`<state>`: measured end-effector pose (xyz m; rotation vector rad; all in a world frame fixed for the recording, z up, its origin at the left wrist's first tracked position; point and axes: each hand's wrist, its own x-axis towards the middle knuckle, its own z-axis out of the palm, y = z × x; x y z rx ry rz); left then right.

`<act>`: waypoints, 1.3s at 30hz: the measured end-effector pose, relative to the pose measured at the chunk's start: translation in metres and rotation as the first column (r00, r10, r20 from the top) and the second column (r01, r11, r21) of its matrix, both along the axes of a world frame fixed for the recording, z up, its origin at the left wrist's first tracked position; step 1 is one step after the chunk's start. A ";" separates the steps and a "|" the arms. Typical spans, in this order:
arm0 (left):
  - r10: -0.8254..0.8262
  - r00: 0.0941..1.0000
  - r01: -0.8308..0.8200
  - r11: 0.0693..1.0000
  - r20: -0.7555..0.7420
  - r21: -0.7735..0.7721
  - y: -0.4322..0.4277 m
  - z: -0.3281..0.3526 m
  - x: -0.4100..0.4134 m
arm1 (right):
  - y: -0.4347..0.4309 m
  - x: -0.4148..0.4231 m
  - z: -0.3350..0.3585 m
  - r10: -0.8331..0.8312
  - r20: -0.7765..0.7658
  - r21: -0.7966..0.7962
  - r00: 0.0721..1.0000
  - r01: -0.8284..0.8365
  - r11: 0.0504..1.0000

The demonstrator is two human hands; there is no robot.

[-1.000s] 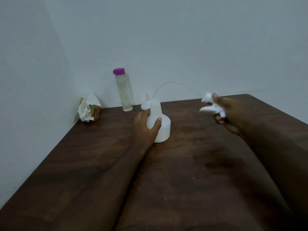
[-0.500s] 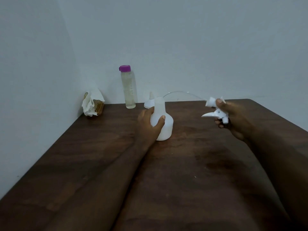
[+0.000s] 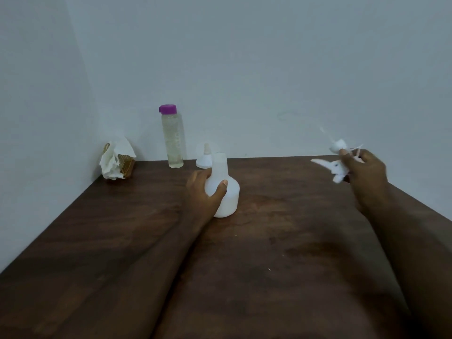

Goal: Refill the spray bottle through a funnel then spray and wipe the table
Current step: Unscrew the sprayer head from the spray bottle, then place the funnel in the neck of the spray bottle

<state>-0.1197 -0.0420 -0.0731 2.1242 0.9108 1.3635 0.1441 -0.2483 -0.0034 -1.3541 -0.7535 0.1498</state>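
Note:
A white spray bottle body (image 3: 227,192) stands upright and uncapped on the dark wooden table (image 3: 281,253). My left hand (image 3: 204,192) grips its neck and shoulder from the left. My right hand (image 3: 362,174) holds the white spray head (image 3: 335,167) in the air at the right, well away from the bottle, its thin clear tube trailing up and left, blurred. A small white funnel (image 3: 204,159) sits upside down just behind the bottle. A tall clear bottle (image 3: 172,140) with a purple cap stands near the wall, filled with pale liquid.
Crumpled white tissue (image 3: 113,160) lies over a small woven basket in the back left corner. Walls close the table on the left and at the back. The table's right edge slants down past my right forearm.
My right hand has carried the spray head farther right and slightly up, pulling its tube clear of the bottle. My left hand keeps its hold on the bottle.

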 end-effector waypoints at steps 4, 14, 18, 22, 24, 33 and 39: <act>-0.025 1.000 0.026 0.997 -0.016 0.066 -0.011 0.003 0.003 | 0.011 -0.007 -0.044 -0.226 0.635 -0.230 0.739 0.460 0.858; -0.133 0.989 0.122 0.981 0.070 0.153 -0.016 0.003 -0.002 | 0.028 -0.023 -0.065 0.205 0.860 -0.454 0.468 0.517 0.725; -0.146 0.976 0.110 0.972 0.165 0.210 -0.012 0.005 -0.002 | 0.025 -0.032 -0.060 0.283 0.880 -0.467 0.381 0.588 0.661; -0.110 0.960 0.084 0.990 0.259 0.113 -0.007 0.003 -0.002 | 0.033 -0.044 -0.045 0.211 0.882 -0.433 0.421 0.548 0.715; -0.074 0.968 0.069 0.997 0.239 0.028 -0.005 0.002 -0.001 | 0.046 -0.053 -0.038 0.182 0.855 -0.434 0.486 0.478 0.763; -0.217 0.964 0.260 0.899 0.157 -0.354 0.003 0.004 -0.004 | 0.111 -0.113 -0.035 0.251 0.432 -0.425 0.867 -0.050 0.904; -0.155 0.939 0.292 0.829 0.307 -0.476 0.017 0.010 -0.009 | 0.129 -0.115 -0.044 0.249 0.334 -0.403 0.909 -0.101 0.909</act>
